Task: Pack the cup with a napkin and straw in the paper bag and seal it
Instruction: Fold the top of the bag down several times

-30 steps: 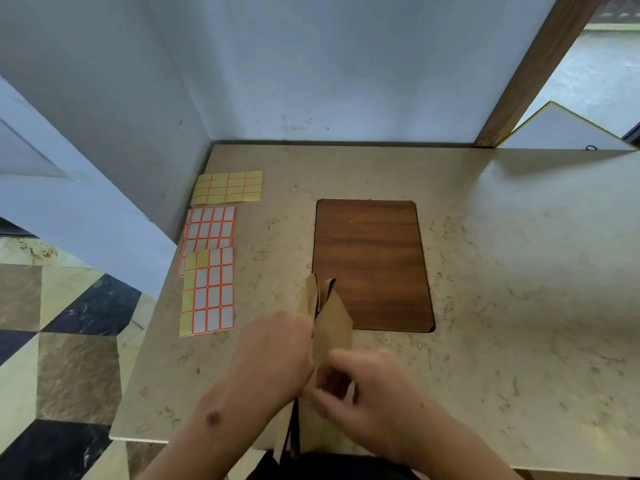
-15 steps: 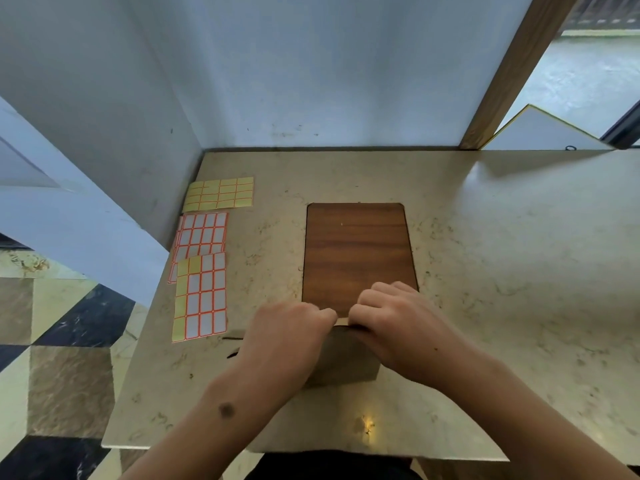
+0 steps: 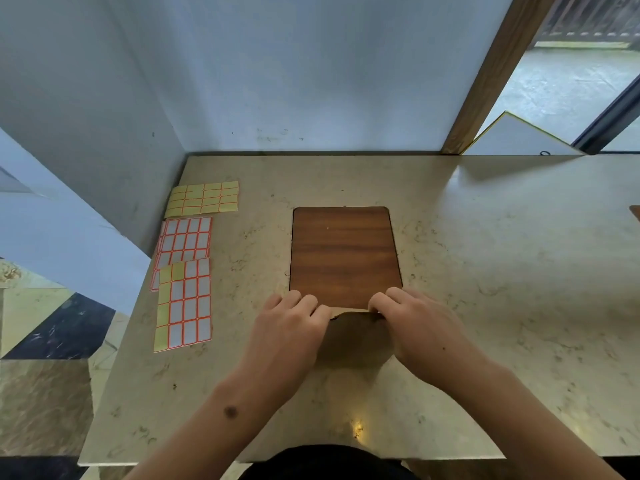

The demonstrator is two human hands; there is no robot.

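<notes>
A brown paper bag (image 3: pixel 356 337) stands on the marble table (image 3: pixel 485 271) near its front edge, just in front of the wooden inlay (image 3: pixel 344 254). My left hand (image 3: pixel 289 327) grips the bag's top edge at its left corner. My right hand (image 3: pixel 412 323) grips the same edge at its right corner. Between the hands the top rim is folded over into a narrow flat strip. The cup, napkin and straw are not visible; whatever the bag holds is hidden.
Three sheets of orange-bordered label stickers (image 3: pixel 185 268) lie along the table's left edge beside the wall. A wooden post (image 3: pixel 485 84) rises at the back right, with a white board (image 3: pixel 519 136) leaning behind it.
The bag went from being held tilted and part open at the table edge to standing upright. Both hands moved to its top corners and spread apart along the folded rim.
</notes>
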